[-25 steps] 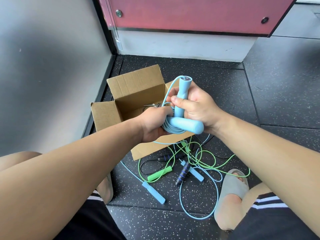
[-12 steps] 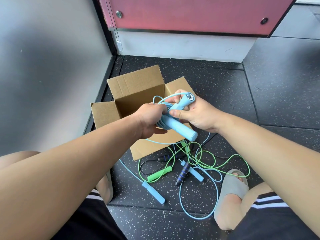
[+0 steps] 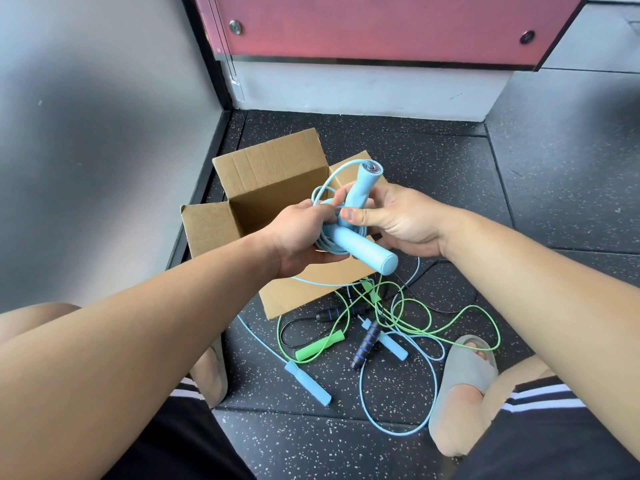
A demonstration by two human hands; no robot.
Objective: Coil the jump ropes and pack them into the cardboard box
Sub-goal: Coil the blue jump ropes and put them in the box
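The box (image 3: 273, 178) stands open on the floor (image 3: 536, 188) at your left, flaps (image 3: 204, 226) spread so a bundle can drop straight in; just over it your left hand (image 3: 294, 237) curls round the coiled blue rope (image 3: 329, 249), apparently to stop the loops springing apart. Your right hand (image 3: 401, 223) grips the upright handle (image 3: 362, 188) between thumb and fingers, likely to tuck it against the coil, while the other ropes (image 3: 320, 346) lie tangled on the floor below, not yet coiled.

Gym: speckled rubber floor (image 3: 554, 188), jump ropes (image 3: 320, 347)
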